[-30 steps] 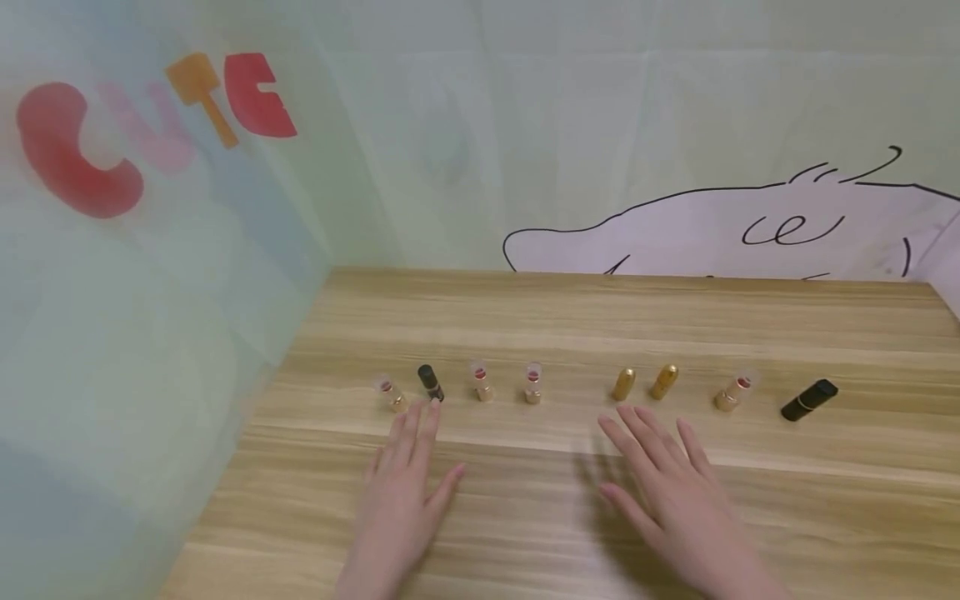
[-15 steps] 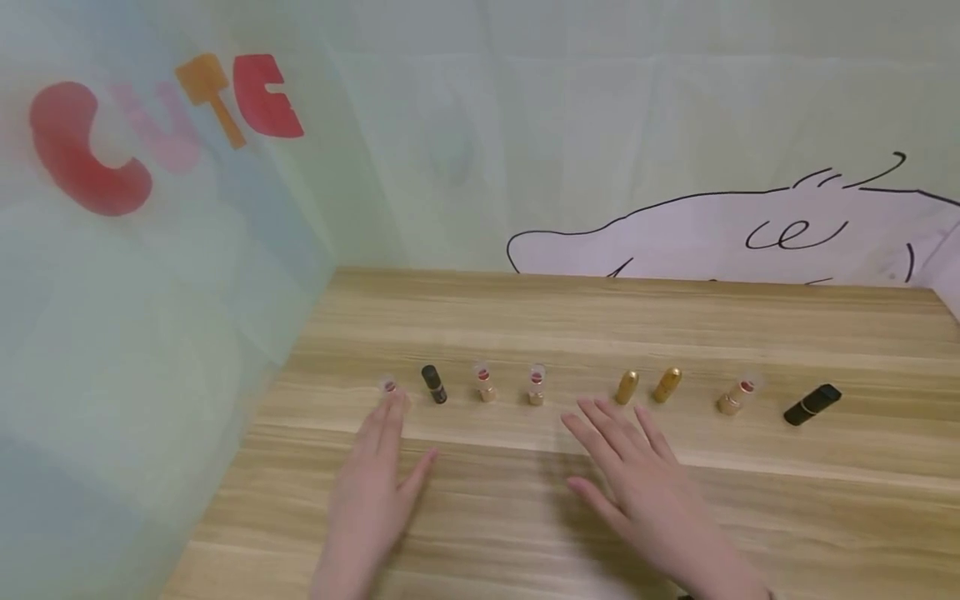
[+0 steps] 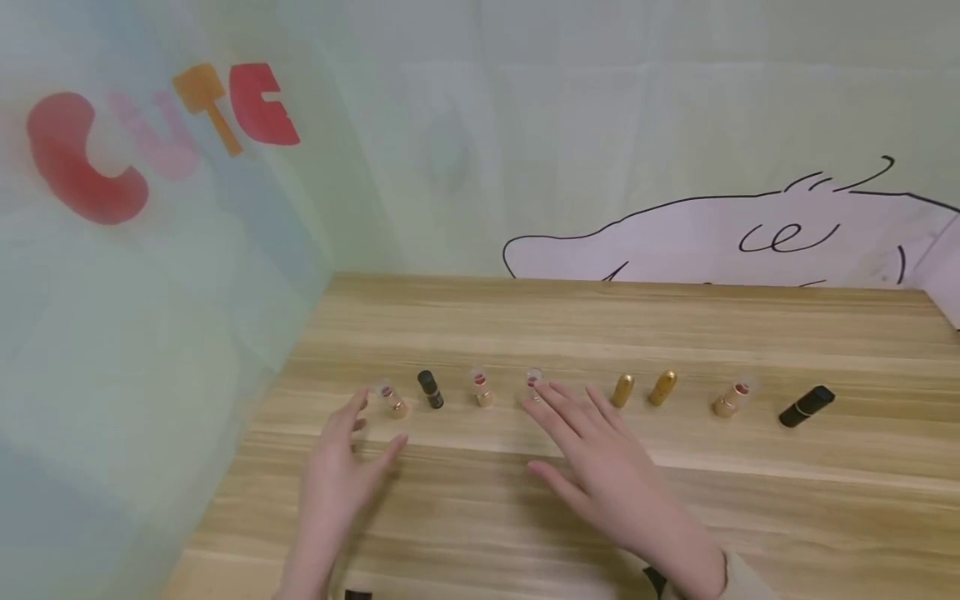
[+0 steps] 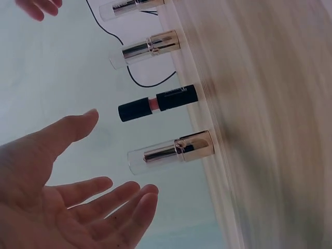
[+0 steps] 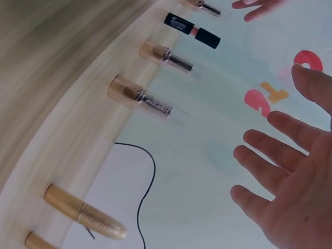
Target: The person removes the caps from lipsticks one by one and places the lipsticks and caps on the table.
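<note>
A row of several lipsticks stands across the wooden table (image 3: 465, 517). My left hand (image 3: 337, 458), thumb and fingers spread apart, hovers just beside the leftmost clear-capped lipstick (image 3: 395, 406) without touching it; the left wrist view shows the gap to that same tube (image 4: 171, 154). Right of it stands a black lipstick (image 3: 431, 390), then a clear-capped one (image 3: 482, 390). My right hand (image 3: 600, 467) has loosely straight fingers in front of another clear-capped lipstick (image 3: 533, 380), partly hiding it in the head view. In the right wrist view this hand (image 5: 290, 176) holds nothing.
Two gold bullet-shaped lipsticks (image 3: 623, 391) stand right of the middle. Farther right are a clear-capped lipstick (image 3: 729, 402) and a taller black tube (image 3: 807, 407). A back wall sheet (image 3: 450, 167) and a side sheet with letters (image 3: 225, 275) border the table.
My left hand has moved left, and its thumb and fingers have parted beside the leftmost lipstick. My right hand has shifted left, from the gold tubes to a clear-capped one. The lipsticks stay put.
</note>
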Available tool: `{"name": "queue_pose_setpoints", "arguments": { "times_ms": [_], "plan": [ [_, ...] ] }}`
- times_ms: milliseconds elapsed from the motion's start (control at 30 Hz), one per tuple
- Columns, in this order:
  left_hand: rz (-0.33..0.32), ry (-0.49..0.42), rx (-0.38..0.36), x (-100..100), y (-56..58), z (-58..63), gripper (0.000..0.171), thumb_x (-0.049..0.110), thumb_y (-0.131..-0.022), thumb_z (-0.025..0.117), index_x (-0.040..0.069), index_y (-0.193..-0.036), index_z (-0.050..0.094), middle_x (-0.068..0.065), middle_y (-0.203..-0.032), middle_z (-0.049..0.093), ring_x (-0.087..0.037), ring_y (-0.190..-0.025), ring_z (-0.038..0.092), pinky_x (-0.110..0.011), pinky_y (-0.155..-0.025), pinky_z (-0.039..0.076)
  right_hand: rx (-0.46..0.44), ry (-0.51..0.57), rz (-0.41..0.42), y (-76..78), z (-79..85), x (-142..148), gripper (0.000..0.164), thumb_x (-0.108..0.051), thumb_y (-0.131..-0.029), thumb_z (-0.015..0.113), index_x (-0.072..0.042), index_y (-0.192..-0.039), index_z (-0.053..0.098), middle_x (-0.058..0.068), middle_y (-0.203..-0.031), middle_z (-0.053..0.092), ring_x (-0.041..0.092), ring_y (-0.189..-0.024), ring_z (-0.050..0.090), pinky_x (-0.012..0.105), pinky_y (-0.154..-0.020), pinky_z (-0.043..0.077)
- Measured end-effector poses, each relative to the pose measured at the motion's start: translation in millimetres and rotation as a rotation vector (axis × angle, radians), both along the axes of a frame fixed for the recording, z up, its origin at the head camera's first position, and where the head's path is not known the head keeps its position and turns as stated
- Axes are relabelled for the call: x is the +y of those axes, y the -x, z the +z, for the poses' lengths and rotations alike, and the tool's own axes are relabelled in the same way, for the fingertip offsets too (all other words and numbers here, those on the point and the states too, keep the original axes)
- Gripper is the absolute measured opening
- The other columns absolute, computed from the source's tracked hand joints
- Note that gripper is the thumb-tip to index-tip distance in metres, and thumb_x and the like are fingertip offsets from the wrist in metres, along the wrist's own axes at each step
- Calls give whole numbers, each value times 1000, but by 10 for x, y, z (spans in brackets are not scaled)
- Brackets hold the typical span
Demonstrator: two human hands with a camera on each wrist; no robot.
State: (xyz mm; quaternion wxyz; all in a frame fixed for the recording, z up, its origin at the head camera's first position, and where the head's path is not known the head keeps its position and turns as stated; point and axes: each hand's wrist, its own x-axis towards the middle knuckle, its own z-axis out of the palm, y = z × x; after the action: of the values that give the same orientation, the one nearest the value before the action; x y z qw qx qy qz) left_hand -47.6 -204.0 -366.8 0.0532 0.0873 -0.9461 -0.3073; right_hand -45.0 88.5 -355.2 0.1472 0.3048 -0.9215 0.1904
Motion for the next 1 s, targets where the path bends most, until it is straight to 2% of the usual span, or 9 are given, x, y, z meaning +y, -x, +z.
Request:
{"name": "queue_pose_setpoints", "arguments": {
  "times_ms": [200, 367, 500, 800, 1000],
  "plan": [
    [-26, -77, -37, -117, 132, -23, 79, 26, -82, 75, 6, -147, 34, -19, -141, 47, -39, -119, 57, -47, -93, 51, -11, 31, 27, 116, 105, -178, 62, -36, -88, 67, -18, -143, 43, 6, -145, 49, 25, -136, 45, 45, -117, 28],
    [-19, -123, -74, -183, 206, -50, 79, 26, -83, 75, 4, -147, 34, -22, -141, 48, -40, -116, 59, -47, -93, 52, -6, 76, 58, 208, 137, -336, 63, -30, -86, 70, -17, -143, 44, 6, -141, 52, 26, -130, 50, 44, -112, 36],
    [-8, -162, -103, -217, 236, -73, 79, 28, -82, 75, 6, -147, 35, -22, -140, 49, -39, -113, 61, -46, -91, 53, 17, 90, 79, 264, 125, -455, 60, -31, -86, 70, -14, -140, 48, 6, -140, 54, 24, -127, 53, 43, -109, 40],
    [-6, -232, -150, -319, 307, -160, 75, 31, -82, 75, 9, -145, 40, -20, -140, 51, -35, -113, 62, -40, -84, 56, 2, 106, 111, 361, 116, -812, 53, -30, -88, 68, -13, -135, 52, 4, -134, 57, 22, -124, 54, 40, -107, 41],
    [-26, -255, -188, -378, 340, -166, 76, 34, -82, 75, 9, -145, 40, -20, -140, 50, -34, -113, 62, -39, -83, 56, 13, 53, 151, 421, 135, -1056, 50, -34, -91, 63, -15, -136, 51, 1, -133, 58, 18, -125, 52, 38, -107, 40]
  ]
}}
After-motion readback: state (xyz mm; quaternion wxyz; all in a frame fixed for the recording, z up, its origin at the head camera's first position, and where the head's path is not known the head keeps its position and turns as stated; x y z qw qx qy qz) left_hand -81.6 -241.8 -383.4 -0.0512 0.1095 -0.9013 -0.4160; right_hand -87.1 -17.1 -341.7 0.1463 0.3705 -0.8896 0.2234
